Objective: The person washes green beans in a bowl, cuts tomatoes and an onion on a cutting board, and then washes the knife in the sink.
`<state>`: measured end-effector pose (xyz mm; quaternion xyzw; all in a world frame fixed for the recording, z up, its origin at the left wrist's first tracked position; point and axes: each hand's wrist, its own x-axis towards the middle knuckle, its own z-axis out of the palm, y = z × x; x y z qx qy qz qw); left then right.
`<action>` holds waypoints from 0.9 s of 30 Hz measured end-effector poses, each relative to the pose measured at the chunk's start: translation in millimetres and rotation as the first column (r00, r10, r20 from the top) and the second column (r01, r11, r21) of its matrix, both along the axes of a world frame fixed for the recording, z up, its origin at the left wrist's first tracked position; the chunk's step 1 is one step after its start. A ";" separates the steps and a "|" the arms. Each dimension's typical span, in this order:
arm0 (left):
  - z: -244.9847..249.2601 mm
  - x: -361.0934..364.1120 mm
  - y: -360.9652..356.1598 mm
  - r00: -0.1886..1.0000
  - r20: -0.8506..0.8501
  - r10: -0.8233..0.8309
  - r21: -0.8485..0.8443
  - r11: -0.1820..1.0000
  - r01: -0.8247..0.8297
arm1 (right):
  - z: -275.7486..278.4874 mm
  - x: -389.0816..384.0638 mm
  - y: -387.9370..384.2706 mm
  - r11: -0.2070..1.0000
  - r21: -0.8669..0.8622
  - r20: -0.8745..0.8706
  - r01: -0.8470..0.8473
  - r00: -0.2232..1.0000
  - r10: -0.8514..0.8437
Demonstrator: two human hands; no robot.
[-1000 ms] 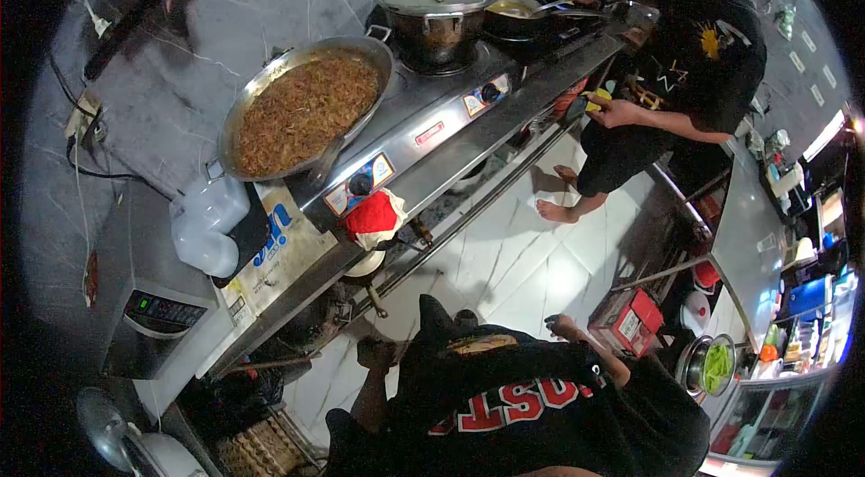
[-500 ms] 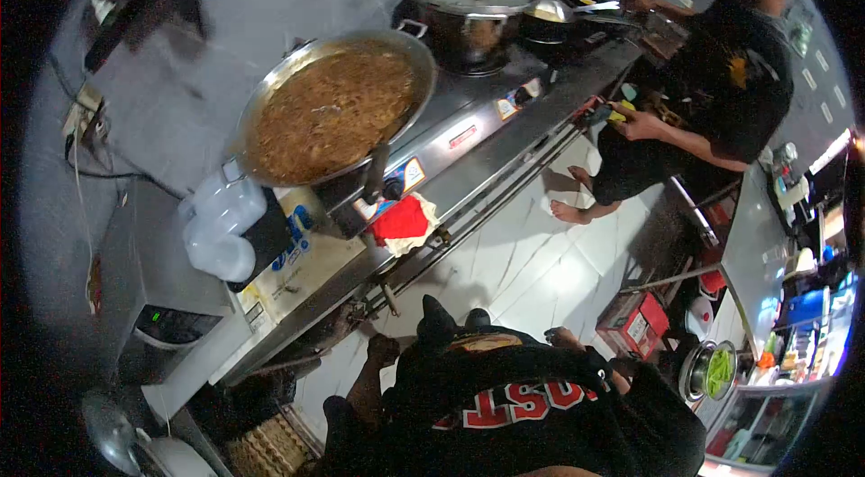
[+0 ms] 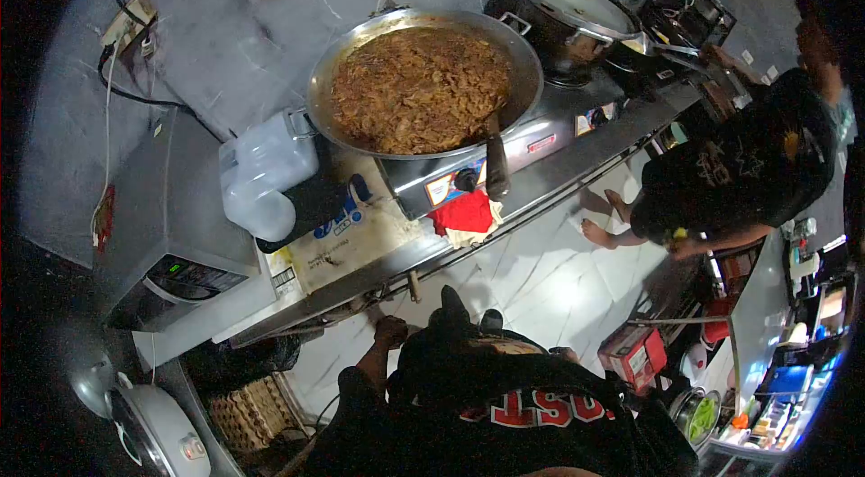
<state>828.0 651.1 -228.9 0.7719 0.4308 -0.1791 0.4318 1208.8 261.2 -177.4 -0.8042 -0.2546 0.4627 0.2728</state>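
Below the counter edge, my left hand (image 3: 390,331) hangs at my left side. Its fingers look curled, and nothing shows in them. Only a small part of my right hand (image 3: 565,354) appears in front of my dark shirt, so its fingers are mostly hidden. Ahead of me a wide metal pan (image 3: 317,103) of brown shredded food (image 3: 419,90) sits on the stove (image 3: 523,145). A utensil with a dark handle (image 3: 496,162) leans out over its near rim. A red and cream cloth (image 3: 467,214) lies at the counter edge beneath that handle. Neither hand touches these things.
A lidded pot (image 3: 577,22) stands right of the pan. Left are plastic containers (image 3: 261,175), a flattened carton (image 3: 347,238) and a microwave (image 3: 185,274). A rice cooker (image 3: 162,432) sits lower left. Another person (image 3: 739,153) stands at right, near a red box (image 3: 631,355).
My view has shifted, so the pan and counter appear farther right. My left hand stays low at my side. The other person's lower hand has moved down, away from the counter.
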 end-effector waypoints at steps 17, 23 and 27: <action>-16.5 3.6 25.3 0.995 0.014 -0.097 -0.067 0.993 0.098 | 339.6 -12.3 292.8 0.854 0.493 0.608 -0.164 0.767 -0.205; 2.8 62.0 43.7 0.969 -0.002 -0.246 -0.104 0.964 0.245 | 233.7 8.3 255.6 0.908 0.415 -0.274 0.059 0.960 0.062; 14.9 83.1 46.3 0.936 -0.052 -0.348 -0.132 0.932 0.339 | 96.7 -14.6 158.0 0.764 -0.541 0.502 -0.350 0.594 0.628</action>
